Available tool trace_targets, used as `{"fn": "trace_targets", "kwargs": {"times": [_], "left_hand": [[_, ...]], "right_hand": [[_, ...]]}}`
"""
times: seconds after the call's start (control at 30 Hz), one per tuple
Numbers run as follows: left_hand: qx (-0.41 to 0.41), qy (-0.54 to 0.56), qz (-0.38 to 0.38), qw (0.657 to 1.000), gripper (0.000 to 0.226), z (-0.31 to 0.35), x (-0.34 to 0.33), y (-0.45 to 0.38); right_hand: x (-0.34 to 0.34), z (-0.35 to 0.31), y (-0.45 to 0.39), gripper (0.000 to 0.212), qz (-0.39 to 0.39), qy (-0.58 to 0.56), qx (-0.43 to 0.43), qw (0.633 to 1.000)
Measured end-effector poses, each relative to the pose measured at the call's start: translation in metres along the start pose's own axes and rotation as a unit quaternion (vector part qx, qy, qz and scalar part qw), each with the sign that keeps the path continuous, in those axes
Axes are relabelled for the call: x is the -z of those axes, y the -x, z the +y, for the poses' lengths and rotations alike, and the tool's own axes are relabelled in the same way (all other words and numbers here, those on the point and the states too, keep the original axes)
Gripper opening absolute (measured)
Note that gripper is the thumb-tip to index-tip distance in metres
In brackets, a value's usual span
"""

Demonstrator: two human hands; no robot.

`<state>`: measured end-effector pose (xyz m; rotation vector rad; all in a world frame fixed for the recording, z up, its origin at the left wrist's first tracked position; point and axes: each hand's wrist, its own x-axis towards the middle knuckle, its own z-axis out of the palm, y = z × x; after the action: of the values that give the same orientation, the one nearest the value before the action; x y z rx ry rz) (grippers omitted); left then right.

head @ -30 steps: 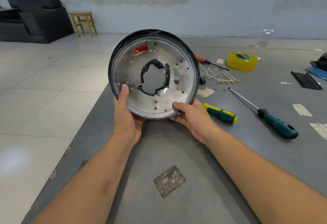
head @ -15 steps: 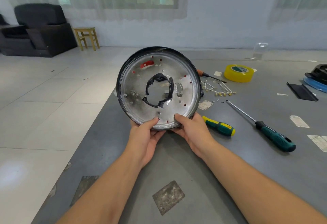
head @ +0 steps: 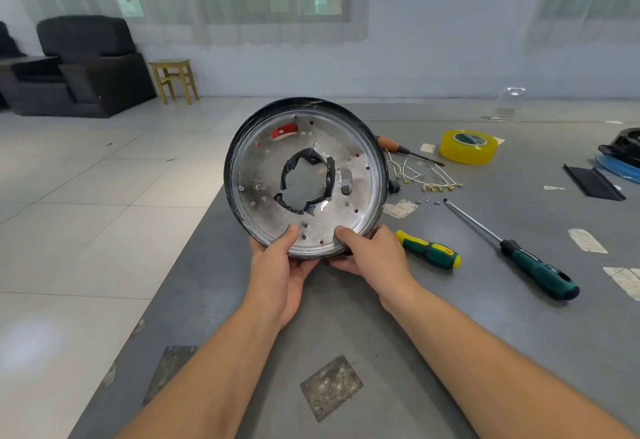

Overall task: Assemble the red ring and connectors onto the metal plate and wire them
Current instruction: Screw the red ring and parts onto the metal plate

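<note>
I hold a round metal plate [head: 263, 168] upright above the grey table, its silver face toward me, black rim around it, a central hole edged with black tape. A patch of red [head: 284, 131] shows through a slot near its top, and small red dots show through its holes. My left hand [head: 278, 267] and my right hand [head: 372, 253] grip the plate's bottom edge side by side, thumbs on the face, fingers behind. White wires with brass connectors [head: 429, 178] lie on the table to the right of the plate.
On the grey table [head: 346, 317] to the right lie a short green-yellow screwdriver [head: 429, 254], a long green-handled screwdriver [head: 512, 248], an orange-handled screwdriver [head: 405, 150], a yellow tape roll [head: 467, 145], small screws [head: 427, 199] and a black strip [head: 594, 182]. The table's left edge drops to tiled floor.
My left hand slid from the plate's left side down to its bottom edge, next to my right hand. The plate sits lower and farther in view as my head lifted.
</note>
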<state>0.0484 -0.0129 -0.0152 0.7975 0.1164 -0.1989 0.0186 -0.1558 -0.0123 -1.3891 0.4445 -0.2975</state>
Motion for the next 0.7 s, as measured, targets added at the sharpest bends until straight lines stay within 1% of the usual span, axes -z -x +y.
{"fn": "trace_targets", "kwargs": {"times": [0.07,0.1,0.37,0.57,0.7], "left_hand": [[-0.004,0.0,-0.007,1.0,0.045,0.001,0.001,0.0],[-0.005,0.001,-0.013,1.0,0.046,0.002,0.001,-0.001],[0.025,0.005,-0.03,0.999,0.057,0.004,0.0,-0.001],[0.04,-0.005,-0.034,0.999,0.056,0.004,0.001,-0.002],[0.03,-0.012,-0.025,0.999,0.054,0.002,0.001,-0.003]], "right_hand": [[0.0,0.003,0.002,0.008,-0.001,0.03,0.027,0.999],[0.0,0.004,0.003,0.002,-0.004,0.038,0.039,0.999],[0.002,0.009,0.004,0.004,-0.019,0.029,0.063,0.997],[0.002,0.012,0.001,0.007,-0.018,0.038,0.062,0.997],[0.002,0.013,0.0,0.005,-0.016,0.04,0.064,0.997]]}}
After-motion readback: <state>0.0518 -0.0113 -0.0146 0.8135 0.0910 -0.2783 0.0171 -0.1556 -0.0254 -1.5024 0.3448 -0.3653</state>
